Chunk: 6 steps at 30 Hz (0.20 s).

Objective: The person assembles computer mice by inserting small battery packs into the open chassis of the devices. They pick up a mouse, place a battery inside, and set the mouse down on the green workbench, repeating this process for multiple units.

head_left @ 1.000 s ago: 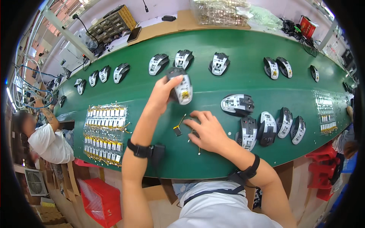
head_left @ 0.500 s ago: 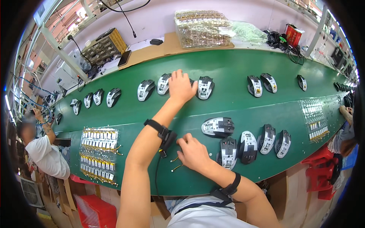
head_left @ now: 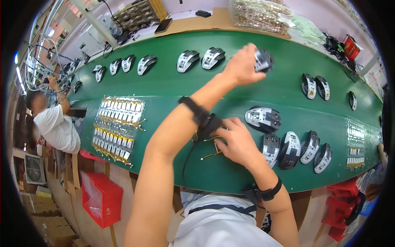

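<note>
My left hand [head_left: 245,66] reaches over the far side of the green bench. Its fingers are closed around the left side of a grey-and-black computer mouse [head_left: 264,61], which is tilted and blurred. My right hand [head_left: 238,142] is low over the near part of the bench, with its fingers curled. Thin yellow-and-black wire leads [head_left: 212,155] with small connectors stick out from under it; what they attach to is hidden in the palm. Just right of this hand lies a sideways mouse [head_left: 263,118]. An opened mouse [head_left: 271,149] is partly behind my right wrist.
Several mice [head_left: 188,61] stand in a row along the far side. More mice [head_left: 309,147] lie at near right. A clear tray of small batteries [head_left: 117,129] is on the left, a similar tray [head_left: 356,142] on the right. A co-worker [head_left: 55,119] sits at far left.
My view has shifted, so the bench appears higher and farther right. My left hand has moved right along the row and now has a mouse in its fingers. My right hand stays by the leads.
</note>
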Available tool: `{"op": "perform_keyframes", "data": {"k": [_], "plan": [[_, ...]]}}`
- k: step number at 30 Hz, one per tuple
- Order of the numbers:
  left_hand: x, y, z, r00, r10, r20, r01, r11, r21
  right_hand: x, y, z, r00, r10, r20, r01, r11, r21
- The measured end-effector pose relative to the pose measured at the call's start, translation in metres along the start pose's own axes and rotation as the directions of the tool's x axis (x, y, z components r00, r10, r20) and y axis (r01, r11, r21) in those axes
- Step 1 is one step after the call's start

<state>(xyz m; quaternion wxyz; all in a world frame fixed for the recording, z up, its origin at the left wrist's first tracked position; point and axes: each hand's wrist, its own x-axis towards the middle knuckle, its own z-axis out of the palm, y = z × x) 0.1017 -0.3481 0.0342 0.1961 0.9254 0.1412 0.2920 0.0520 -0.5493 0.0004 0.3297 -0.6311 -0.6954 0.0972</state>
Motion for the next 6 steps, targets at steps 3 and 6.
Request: {"op": "perform_keyframes", "data": {"k": [3,6], "plan": [[-0.042,-0.006,-0.067,0.954,-0.298,-0.011,0.227,0.750,-0.621,0.005,-0.008,0.009,0.995,0.091,-0.050,-0.087,0.992,0.092],[-0.081,-0.015,-0.106,0.909,-0.416,0.035,0.242,0.456,-0.857,0.004,-0.007,0.023,0.990,-0.003,0.139,-0.004,0.999,0.051]]}}
